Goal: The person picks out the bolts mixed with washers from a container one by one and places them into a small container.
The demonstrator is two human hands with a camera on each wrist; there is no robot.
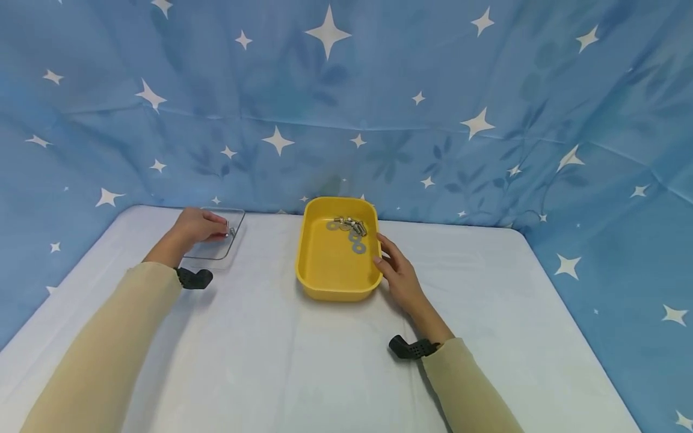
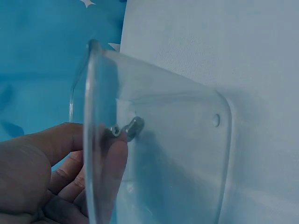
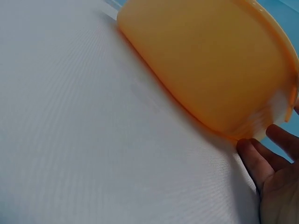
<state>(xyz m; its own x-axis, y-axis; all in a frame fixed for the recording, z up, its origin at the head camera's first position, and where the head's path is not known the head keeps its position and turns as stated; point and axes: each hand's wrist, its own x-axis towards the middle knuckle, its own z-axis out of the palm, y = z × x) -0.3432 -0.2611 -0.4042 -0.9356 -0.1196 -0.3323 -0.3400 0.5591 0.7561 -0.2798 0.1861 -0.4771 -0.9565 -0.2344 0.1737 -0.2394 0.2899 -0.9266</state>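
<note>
On the left of the head view, my left hand (image 1: 198, 227) reaches into a clear plastic box (image 1: 218, 258). Its thumb and fingertips pinch small metal bolts (image 2: 134, 127) above the box floor, seen through the clear wall in the left wrist view. One bolt shows a round socket end. My right hand (image 1: 399, 278) rests against the right side of a yellow tray (image 1: 338, 290), fingers loosely extended along the outer wall. Several bolts (image 1: 360, 228) lie piled near the far right of that tray, with flat grey washers (image 1: 358, 248) beside them.
Both containers stand on a white-covered table (image 1: 260, 361), the box close to its far left edge. A blue curtain with white stars (image 1: 330, 120) hangs right behind the table. Black straps with small camera mounts (image 1: 195, 278) sit on both wrists.
</note>
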